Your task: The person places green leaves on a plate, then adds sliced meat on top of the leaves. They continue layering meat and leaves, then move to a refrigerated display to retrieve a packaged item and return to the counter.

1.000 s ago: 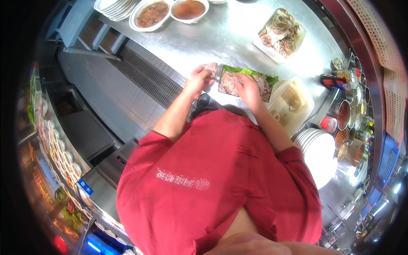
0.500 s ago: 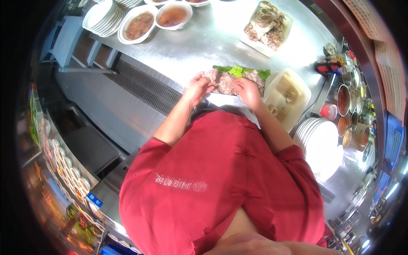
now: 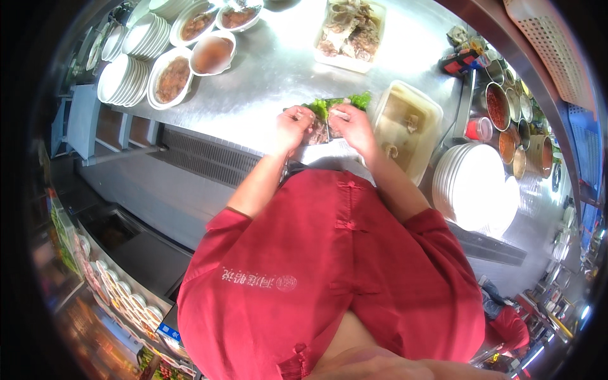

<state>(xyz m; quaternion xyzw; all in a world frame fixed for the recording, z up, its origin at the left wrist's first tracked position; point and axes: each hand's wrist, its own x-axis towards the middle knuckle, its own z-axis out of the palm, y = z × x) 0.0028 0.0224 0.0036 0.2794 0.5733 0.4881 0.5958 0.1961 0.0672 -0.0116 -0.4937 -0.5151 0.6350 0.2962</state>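
Note:
Torn pieces of pale brown cooked meat (image 3: 317,134) lie in front of me, with green lettuce leaves (image 3: 360,101) along their far side. My left hand (image 3: 295,128) is closed at the left end of the meat, fingertips pinched on some of it. Close by on the right, my right hand (image 3: 352,128) bends its fingers over the meat and pinches a pale bit. Both hands hide much of the meat and whatever holds it. Just right of my right hand stands a translucent plastic tub (image 3: 436,120) with a little cloudy liquid and a few scraps.
Farther back, another plastic tub (image 3: 382,38) is heaped with cooked meat. White bowls of brown food (image 3: 152,88) and stacked small dishes (image 3: 114,80) stand far left. Stacked white plates (image 3: 465,187) are at right, near sauce pots (image 3: 497,106). Steel tabletop (image 3: 266,76) lies beneath.
The view has shifted, bringing more bowls in at the left. My hands have come closer together over the meat. The meat pinched in my left hand is now mostly hidden by its fingers.

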